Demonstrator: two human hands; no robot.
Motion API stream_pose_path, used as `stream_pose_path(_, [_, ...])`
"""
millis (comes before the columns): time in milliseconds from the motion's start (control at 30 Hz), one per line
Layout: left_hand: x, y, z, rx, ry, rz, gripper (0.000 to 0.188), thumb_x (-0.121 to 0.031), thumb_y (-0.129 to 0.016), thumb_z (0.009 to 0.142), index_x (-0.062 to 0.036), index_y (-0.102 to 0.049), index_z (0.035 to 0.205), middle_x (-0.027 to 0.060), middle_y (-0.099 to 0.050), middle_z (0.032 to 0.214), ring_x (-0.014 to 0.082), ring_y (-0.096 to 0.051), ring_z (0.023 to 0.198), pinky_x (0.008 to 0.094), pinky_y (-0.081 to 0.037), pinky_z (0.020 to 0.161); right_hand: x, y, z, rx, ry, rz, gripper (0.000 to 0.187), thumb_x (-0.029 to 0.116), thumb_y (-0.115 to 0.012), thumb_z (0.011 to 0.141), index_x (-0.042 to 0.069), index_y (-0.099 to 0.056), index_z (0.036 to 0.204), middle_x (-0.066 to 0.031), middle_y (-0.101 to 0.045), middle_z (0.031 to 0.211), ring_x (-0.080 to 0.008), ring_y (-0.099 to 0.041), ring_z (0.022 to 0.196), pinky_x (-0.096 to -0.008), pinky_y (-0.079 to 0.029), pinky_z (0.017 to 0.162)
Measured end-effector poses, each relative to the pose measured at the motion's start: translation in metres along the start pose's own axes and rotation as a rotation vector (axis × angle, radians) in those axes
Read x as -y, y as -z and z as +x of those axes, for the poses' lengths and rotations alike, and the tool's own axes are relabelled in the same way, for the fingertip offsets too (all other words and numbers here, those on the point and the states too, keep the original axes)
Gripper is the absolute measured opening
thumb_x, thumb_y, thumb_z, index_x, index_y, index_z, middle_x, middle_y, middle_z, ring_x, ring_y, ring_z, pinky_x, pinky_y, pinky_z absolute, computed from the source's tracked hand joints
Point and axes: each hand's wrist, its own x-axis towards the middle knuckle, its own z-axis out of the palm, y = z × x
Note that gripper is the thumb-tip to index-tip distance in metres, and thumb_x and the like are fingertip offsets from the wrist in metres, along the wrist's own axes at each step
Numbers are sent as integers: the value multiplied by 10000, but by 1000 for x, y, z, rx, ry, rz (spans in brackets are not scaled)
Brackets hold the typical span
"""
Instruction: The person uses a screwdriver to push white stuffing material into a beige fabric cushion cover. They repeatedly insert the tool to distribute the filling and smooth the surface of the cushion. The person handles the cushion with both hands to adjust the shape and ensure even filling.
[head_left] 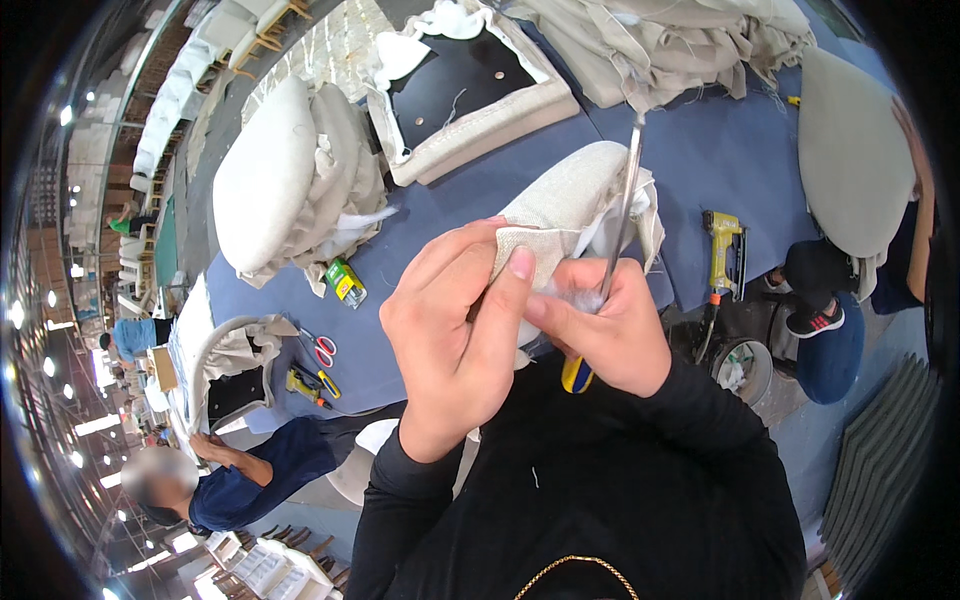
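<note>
1. At the far left, a co-worker's hand (pixel 208 447) touches a curved beige seat piece (pixel 217 370), with red-handled scissors (pixel 325 350) nearby on the blue table (pixel 480 205)
2. Next come a stack of beige cushions (pixel 265 180) and, just beside it, a green-and-yellow box (pixel 345 283)
3. The left hand (pixel 450 320) pinches a fold of fabric between thumb and fingers at the near end of the beige pad (pixel 572 185), which is at the middle, held up in front of the chest
4. The pad looks light and soft, its woven cover grippy rather than slippery; the folded edge seems the best hold, as loose filling could pull out
5. The right hand (pixel 622 330) is closed around a long-shafted tool (pixel 627 195), stiff and probably slick along its metal, surest near the blue-and-yellow handle; white stuffing (pixel 580 298) shows by the thumb
6. To the right lies a yellow staple gun (pixel 720 250)
</note>
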Motion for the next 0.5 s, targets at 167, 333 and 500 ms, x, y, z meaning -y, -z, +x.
stream_pose_path(167, [-2,-4,-1,-44,66,-17,182,-87,-734,962,92,-717,930,239,-766,1012,357,-757,953,377,-563,858,-7,8,-10,102,320,-314,147,143,-795,984,23,-751,911,-57,-682,739,-121,-622,623,-302,-485,588])
stream_pose_path(333, [4,9,16,-51,206,-16,215,-119,-703,1012,95,-709,993,156,-759,957,195,-685,845,315,-526,797,-28,6,-21,682,564,-46,88,135,-805,960,47,-805,968,-115,-758,819,-269,-728,684,-346,-542,613])
stream_pose_path(500, [19,28,9,-69,203,-16,197,-113,-696,1013,83,-715,1016,111,-716,848,152,-630,804,305,-507,769,2,34,-24,474,177,48,153,166,-818,967,18,-817,929,-58,-774,795,-119,-700,672,-286,-503,612])
